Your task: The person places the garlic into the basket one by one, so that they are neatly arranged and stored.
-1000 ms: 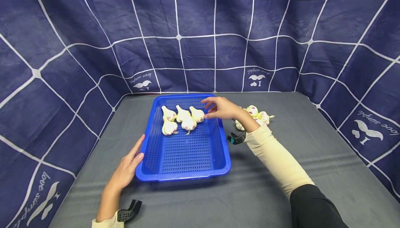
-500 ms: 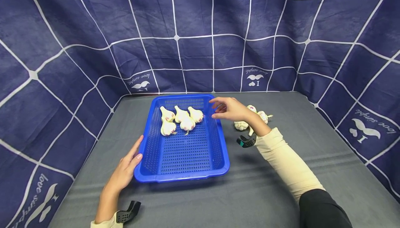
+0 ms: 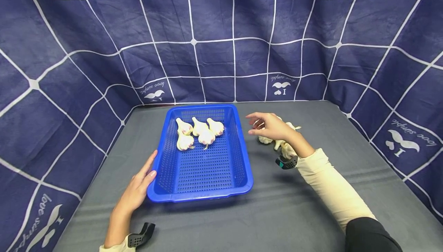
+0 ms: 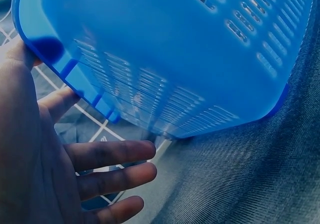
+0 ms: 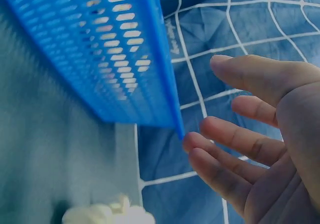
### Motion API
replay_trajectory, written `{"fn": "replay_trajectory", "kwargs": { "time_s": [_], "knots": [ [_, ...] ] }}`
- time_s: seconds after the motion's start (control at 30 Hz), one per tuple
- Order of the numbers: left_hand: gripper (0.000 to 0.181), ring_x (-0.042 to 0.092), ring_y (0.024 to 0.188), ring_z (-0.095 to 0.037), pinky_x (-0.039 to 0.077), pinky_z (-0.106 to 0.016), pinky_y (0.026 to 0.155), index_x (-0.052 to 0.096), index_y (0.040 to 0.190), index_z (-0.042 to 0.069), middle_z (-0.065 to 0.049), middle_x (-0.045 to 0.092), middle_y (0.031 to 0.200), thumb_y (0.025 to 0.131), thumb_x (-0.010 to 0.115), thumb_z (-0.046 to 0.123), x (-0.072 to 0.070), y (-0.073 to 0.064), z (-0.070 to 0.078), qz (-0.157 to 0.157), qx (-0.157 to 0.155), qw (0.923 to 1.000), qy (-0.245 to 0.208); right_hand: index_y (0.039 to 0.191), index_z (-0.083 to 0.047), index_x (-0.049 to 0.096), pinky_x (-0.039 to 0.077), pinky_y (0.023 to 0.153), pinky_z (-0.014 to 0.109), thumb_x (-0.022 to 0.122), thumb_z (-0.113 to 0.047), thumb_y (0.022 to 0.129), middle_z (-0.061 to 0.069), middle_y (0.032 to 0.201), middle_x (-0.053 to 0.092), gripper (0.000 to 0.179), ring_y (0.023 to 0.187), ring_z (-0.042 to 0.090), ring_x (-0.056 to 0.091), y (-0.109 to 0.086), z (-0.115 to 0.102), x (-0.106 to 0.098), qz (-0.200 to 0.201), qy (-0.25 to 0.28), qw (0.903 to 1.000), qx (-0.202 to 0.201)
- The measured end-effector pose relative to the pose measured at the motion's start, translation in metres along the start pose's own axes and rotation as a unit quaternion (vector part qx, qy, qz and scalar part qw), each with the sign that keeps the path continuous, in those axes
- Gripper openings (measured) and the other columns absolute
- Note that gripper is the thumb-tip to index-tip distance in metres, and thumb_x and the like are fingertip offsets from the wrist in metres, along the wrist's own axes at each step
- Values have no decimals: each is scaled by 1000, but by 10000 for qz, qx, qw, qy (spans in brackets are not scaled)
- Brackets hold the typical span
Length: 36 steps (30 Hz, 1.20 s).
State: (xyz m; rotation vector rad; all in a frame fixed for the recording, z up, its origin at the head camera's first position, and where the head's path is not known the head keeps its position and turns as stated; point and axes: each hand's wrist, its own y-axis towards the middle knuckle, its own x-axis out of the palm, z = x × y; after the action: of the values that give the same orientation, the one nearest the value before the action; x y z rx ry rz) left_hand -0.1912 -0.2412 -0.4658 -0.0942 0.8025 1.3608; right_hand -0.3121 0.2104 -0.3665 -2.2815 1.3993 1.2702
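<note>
We see, from the head view, a rectangular blue plastic basket with slotted walls and a perforated floor on a grey woven cloth. Five whitish garlic bulbs with stubby stems, some marked pink, lie in its twelve o'clock half, bunched close together.

We find the person's left hand at the basket's eight o'clock side. Thumb and forefinger touch the rim; in the left wrist view the other three fingers stand straight and spread, clear of the wall, with nothing grasped.

We place the right hand off the basket's two o'clock side, apart from the rim. Thumb and fingers are well parted and softly bent; we see nothing in them. Beneath and beside it is a second cluster of pale garlic bulbs, on the cloth towards three o'clock of the basket; the hand and wrist partly cover it, so we cannot count it.

We note a navy curtain with white grid lines beyond, at twelve o'clock.
</note>
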Motion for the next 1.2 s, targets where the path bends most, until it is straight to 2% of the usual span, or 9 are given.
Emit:
{"fn": "replay_trajectory", "kwargs": {
  "time_s": [0.07,0.13,0.3,0.47,0.7,0.8,0.97,1.2],
  "knots": [
    [56,40,131,-41,25,-4,100,29,157,16,-20,32,156,103,44,10,0,0,0,-6,-42,10000,17,126,3,61,57,81,41,78,-10,85,14,101,70,46,87,26,70,-6,5,-1,39,42,10000,-37],
    [56,41,129,-49,24,-3,99,28,157,15,-21,32,156,103,43,11,-1,0,0,-20,-63,10000,39,125,5,61,57,81,43,77,-8,85,16,101,70,45,88,28,71,-13,9,-1,47,126,9999,-67],
    [56,42,129,-51,24,-2,97,28,157,15,-21,32,156,103,43,12,-1,-1,1,-22,-107,9999,102,125,9,59,57,80,45,76,-5,85,21,104,68,45,90,31,69,-32,20,-2,134,179,9997,-8],
    [56,42,130,-51,23,-3,97,28,157,15,-21,31,156,103,43,13,-1,-2,2,-24,-155,9998,94,125,10,59,57,78,45,77,-3,84,20,102,67,46,89,31,69,-50,26,-6,282,-20,9996,97],
    [56,42,129,-49,25,-3,97,29,157,15,-20,33,156,103,44,12,-1,-1,3,4,-115,9999,112,126,9,58,56,78,46,79,-4,83,22,103,66,50,90,37,68,-75,38,-8,391,-50,9988,277],
    [56,41,131,-42,25,-3,99,29,157,15,-19,33,156,103,44,11,-1,0,3,15,-85,9999,125,125,7,61,56,79,46,82,-4,78,20,102,69,53,90,35,68,-83,43,-8,605,-309,9974,231],
    [56,37,133,-17,25,-4,100,28,157,16,-19,32,157,103,44,12,-1,0,2,6,-79,9999,97,123,3,64,54,79,49,87,-4,70,16,98,71,58,90,33,68,-97,51,-6,912,-684,9933,182],
    [56,32,129,5,24,-4,100,29,157,17,-18,32,157,103,44,13,0,-1,2,19,-82,9999,68,126,3,61,47,83,54,94,-13,59,18,104,68,76,94,37,62,-114,65,-5,1583,-1113,9810,116]
  ]
}}
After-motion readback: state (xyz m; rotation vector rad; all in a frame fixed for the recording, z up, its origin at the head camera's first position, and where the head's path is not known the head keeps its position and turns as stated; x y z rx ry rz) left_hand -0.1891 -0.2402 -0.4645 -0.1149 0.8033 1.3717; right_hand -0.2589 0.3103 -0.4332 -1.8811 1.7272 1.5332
